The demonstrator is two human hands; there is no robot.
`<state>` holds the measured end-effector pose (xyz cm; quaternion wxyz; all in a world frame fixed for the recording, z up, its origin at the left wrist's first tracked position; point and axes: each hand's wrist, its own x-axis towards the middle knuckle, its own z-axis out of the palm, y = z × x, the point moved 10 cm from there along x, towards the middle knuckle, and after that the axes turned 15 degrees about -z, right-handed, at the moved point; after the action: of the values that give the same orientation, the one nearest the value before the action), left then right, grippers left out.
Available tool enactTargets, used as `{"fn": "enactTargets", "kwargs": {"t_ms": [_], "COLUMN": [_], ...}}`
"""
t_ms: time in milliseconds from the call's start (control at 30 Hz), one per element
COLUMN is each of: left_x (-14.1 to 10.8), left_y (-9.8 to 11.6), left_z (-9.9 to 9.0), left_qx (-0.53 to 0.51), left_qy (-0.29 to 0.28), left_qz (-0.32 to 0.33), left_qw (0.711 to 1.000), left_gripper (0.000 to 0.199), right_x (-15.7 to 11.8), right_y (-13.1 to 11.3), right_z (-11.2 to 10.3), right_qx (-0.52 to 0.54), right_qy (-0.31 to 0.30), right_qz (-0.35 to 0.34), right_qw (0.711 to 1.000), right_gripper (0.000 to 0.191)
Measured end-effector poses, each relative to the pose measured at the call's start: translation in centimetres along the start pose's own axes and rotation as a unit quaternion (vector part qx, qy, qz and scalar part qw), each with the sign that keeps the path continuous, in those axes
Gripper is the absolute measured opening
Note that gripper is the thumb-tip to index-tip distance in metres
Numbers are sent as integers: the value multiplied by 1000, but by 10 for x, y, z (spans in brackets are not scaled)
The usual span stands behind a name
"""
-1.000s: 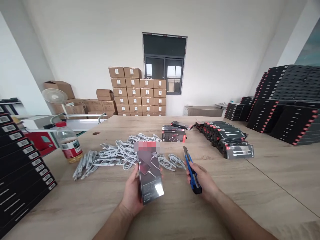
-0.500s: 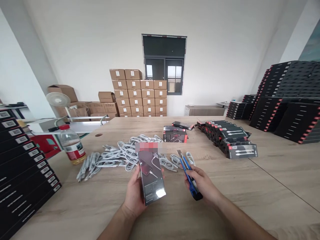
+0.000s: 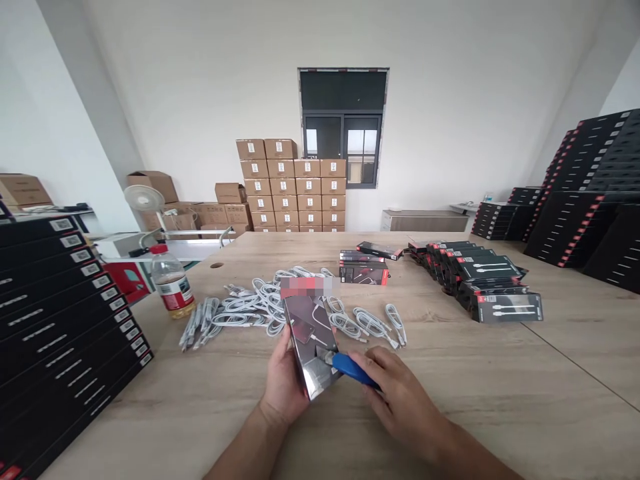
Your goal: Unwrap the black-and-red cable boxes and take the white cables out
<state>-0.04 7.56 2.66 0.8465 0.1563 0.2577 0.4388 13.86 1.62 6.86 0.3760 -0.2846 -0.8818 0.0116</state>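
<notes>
My left hand (image 3: 286, 377) is wrapped around a dark cable box (image 3: 309, 327) with a phone and a white cable pictured on it. The box is tilted up above the table, and its lower end shines with glare. A blue utility knife (image 3: 355, 370) is gripped in my right hand (image 3: 400, 390). Its blade end lies against the lower face of the box; whether it cuts in, I cannot tell. Behind the box, coiled grey-white charging cables (image 3: 250, 310) lie in a loose pile, with several single coils (image 3: 373, 323) to the right.
Black boxes (image 3: 75, 320) are stacked tall at the left, beside a red-capped bottle (image 3: 173, 287). Small cable boxes (image 3: 364, 272) stand at the middle back. A row of packaged boxes (image 3: 480, 273) and high black stacks (image 3: 565, 220) are at the right. Brown cartons (image 3: 295, 187) line the wall.
My right hand has turned the utility knife and brought it left, from beside the box onto its lower face. The camera view has swung slightly left.
</notes>
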Motion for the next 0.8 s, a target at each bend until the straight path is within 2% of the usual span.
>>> {"fn": "enactTargets", "kwargs": {"t_ms": [633, 733, 800], "left_x": [-3, 0, 3], "left_y": [1, -3, -14], "left_z": [4, 0, -5], "left_qx": [3, 29, 59], "left_qy": [15, 39, 67], "left_qz": [3, 0, -29], "left_qw": [1000, 999, 996], "left_gripper": [61, 64, 68], "right_x": [-1, -1, -1], "right_y": [2, 1, 5], "right_z": [2, 3, 0], "right_qx": [-1, -10, -16], "right_qy": [1, 21, 44], "right_qz": [-2, -13, -4], "right_qw": [1000, 1000, 999], "right_gripper": [58, 60, 59]}}
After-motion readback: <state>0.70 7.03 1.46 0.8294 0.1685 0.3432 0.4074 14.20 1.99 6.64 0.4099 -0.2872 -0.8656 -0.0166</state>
